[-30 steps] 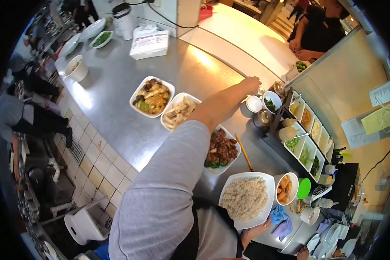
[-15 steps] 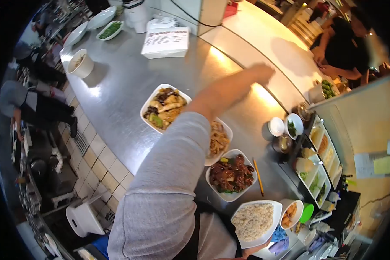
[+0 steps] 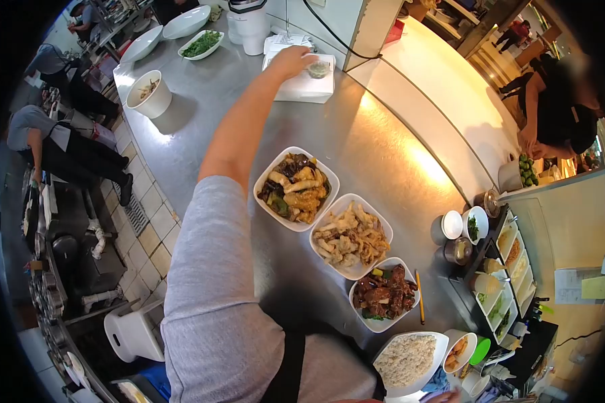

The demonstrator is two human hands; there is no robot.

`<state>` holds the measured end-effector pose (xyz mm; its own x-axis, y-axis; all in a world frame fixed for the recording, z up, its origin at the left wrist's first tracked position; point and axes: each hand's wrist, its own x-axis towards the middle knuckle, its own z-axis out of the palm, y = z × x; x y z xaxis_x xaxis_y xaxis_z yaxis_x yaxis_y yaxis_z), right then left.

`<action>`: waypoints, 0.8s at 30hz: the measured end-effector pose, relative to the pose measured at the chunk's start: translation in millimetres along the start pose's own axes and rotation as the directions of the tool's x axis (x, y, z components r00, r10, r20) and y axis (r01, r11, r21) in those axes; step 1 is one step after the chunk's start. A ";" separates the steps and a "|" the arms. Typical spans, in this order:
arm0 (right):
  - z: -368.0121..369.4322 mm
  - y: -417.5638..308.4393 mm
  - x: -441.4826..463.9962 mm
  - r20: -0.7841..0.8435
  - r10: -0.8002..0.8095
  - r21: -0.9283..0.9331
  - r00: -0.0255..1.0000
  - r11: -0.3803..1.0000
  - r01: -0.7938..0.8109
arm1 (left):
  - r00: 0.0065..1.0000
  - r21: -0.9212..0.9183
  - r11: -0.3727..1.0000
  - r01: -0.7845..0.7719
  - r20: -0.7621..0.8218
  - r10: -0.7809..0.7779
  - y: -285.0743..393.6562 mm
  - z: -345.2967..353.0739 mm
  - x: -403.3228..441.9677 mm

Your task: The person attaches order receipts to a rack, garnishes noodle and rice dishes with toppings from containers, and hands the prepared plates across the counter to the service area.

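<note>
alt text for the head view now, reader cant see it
A person's left hand is over a white box on a metal counter. Nearer stand three white bowls of cooked food and a dish of rice.

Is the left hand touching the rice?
Apart. The head view shows plenty of counter between the left hand and the rice.

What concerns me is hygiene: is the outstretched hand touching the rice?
No: the outstretched hand is at the white box, far from the rice.

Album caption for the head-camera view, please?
Outstretched across the metal counter, past three white bowls of food, the person's left hand is over a white box.
</note>
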<state>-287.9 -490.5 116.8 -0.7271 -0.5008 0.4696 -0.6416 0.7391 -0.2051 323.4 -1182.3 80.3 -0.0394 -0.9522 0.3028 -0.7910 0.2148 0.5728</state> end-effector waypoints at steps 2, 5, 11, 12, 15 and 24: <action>-13.6 -63.6 32.6 -0.019 -0.225 0.184 0.974 0.957 0.225 | 0.984 0.313 0.949 0.026 0.157 -0.079 -19.4 -11.9 1.3; -11.6 -251.1 65.7 -0.089 -0.640 0.333 0.764 0.703 0.628 | 0.983 0.374 0.923 -0.094 0.180 0.027 -21.3 -20.3 -13.9; 77.0 -576.2 48.4 -0.026 -0.958 0.788 0.285 0.155 0.596 | 0.954 0.365 0.920 -0.142 0.300 0.029 -25.5 -19.6 -4.8; 103.1 -618.9 41.3 0.026 -0.961 0.794 0.276 0.188 0.578 | 0.944 0.383 0.910 -0.159 0.329 0.026 -20.4 -23.6 -6.0; 161.2 -727.2 16.5 0.068 -0.952 0.802 0.298 0.230 0.551 | 0.934 0.473 0.832 -0.291 0.327 0.142 -22.6 -21.8 -7.9; 211.9 -779.9 -27.1 -0.017 -0.965 0.787 0.263 0.149 0.599 | 0.977 0.218 0.965 -0.145 0.183 0.106 -29.0 -33.9 -6.7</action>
<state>180.4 -1148.8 82.1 0.4321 -0.8370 0.3356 -0.7238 -0.5439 -0.4247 367.2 -1174.8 87.4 -0.2341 -0.9478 0.2167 -0.8910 0.2983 0.3423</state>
